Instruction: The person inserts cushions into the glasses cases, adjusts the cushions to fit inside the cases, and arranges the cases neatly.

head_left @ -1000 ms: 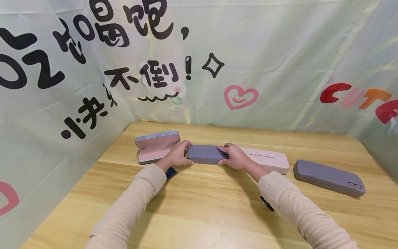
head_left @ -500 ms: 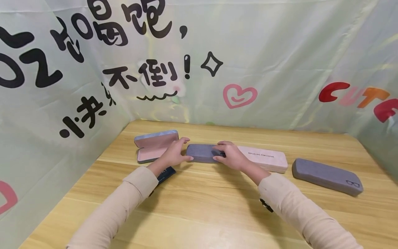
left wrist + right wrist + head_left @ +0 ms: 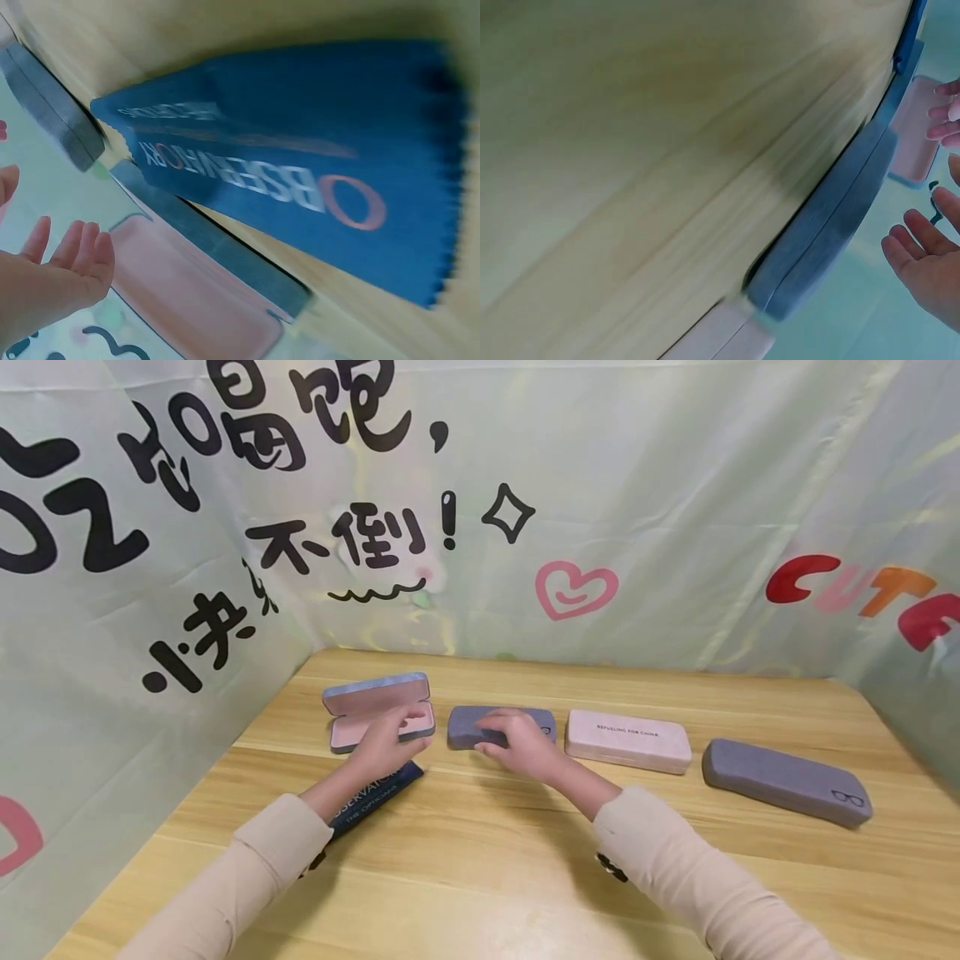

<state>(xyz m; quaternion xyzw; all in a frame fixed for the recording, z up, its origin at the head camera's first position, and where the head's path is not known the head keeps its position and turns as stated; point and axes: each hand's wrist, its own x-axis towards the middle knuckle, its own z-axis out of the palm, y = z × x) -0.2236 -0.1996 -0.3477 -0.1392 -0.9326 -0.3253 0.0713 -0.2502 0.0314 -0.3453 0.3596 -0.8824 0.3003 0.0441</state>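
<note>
Just left of the pale pink, smooth-looking rectangular case (image 3: pixel 628 743), a grey-purple, fabric-looking oblong case (image 3: pixel 462 727) — likely light, stiff, best held by its short ends — lies near a person's relaxed, empty right hand (image 3: pixel 522 745), the equally empty left hand (image 3: pixel 381 748), fingers loosely parted, farther left.

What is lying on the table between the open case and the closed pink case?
Between the open case and the closed pink case lies one closed grey case, partly hidden by the right hand; the head view shows this.
</note>
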